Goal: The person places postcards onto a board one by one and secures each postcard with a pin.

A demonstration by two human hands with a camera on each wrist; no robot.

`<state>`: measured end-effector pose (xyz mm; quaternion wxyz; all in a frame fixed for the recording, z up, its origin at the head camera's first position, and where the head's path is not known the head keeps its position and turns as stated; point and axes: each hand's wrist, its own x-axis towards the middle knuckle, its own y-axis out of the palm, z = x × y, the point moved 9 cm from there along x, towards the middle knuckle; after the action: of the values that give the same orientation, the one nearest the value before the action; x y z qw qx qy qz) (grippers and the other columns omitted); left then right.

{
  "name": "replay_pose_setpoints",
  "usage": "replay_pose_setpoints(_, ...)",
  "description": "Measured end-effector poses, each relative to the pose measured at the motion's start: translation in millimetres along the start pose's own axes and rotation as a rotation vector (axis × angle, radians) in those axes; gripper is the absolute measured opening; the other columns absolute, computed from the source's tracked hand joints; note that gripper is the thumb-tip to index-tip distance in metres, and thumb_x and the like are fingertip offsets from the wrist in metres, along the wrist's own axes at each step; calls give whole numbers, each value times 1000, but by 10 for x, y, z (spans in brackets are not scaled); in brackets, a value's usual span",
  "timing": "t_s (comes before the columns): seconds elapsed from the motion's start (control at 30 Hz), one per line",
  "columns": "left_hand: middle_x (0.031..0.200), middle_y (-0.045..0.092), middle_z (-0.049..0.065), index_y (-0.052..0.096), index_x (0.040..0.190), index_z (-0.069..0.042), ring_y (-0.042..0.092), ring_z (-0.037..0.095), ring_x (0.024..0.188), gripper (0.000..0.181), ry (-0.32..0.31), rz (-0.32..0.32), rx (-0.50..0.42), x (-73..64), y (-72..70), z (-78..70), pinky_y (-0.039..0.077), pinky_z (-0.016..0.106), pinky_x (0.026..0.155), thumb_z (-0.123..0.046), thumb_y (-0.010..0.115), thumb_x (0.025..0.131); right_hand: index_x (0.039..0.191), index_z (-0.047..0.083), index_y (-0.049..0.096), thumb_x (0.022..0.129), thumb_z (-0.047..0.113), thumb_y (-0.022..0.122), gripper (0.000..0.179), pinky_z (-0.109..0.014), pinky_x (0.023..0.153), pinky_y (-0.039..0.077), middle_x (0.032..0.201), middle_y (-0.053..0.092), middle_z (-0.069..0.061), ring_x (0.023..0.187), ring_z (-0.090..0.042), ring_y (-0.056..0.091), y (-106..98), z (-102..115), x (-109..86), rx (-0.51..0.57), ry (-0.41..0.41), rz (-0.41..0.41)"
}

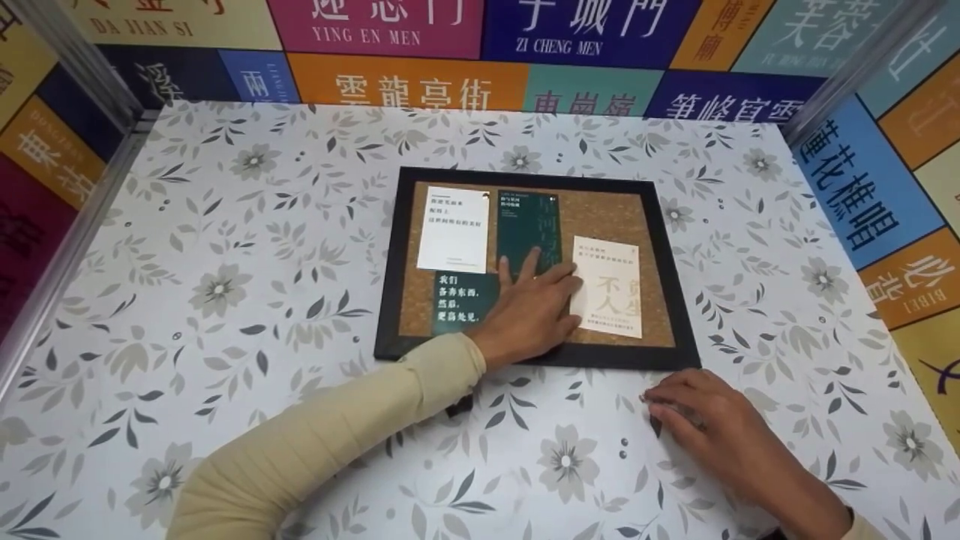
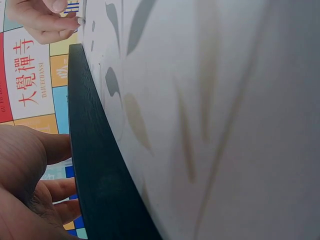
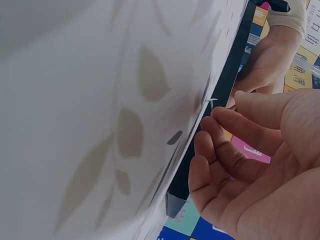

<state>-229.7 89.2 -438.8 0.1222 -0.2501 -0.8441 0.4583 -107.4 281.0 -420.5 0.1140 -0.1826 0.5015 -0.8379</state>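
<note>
A cork board (image 1: 604, 214) in a black frame lies flat in front of me. My left hand (image 1: 529, 315) reaches across its near edge and rests with spread fingers on the cards, over the lower part of a dark green card (image 1: 525, 217). Its fingertips overlap the left edge of a cream card (image 1: 609, 289). A white card (image 1: 453, 229) lies at upper left, partly over another green card (image 1: 454, 304). Just off the frame's near right corner, my right hand (image 1: 705, 420) pinches a small thumbtack (image 3: 212, 102) between thumb and index finger, its other fingers curled.
A white tablecloth (image 1: 255, 315) with grey flowers and leaves spreads around the board. Colourful panels (image 1: 420, 82) with large characters stand behind the table and along both sides. Metal posts (image 1: 90, 67) rise at the back corners.
</note>
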Motion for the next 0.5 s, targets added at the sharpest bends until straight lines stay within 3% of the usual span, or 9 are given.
replay_pose_setpoints(0.3,176,41,3,61,157,-18,13,46,168,50,-12,6,55,-4,-16,-21,5,79,127,-36,69,111,106,21,87,90,6,91,22,-24,84,55,106,72,15,98,-7,67,13,-8,55,-18,16,37)
replay_pose_setpoints(0.5,176,42,3,61,158,-17,14,46,168,52,-13,7,51,8,2,-3,4,80,127,-35,70,110,105,20,86,87,7,93,23,-25,84,54,105,72,13,97,-10,67,23,50,96,-55,-41,10)
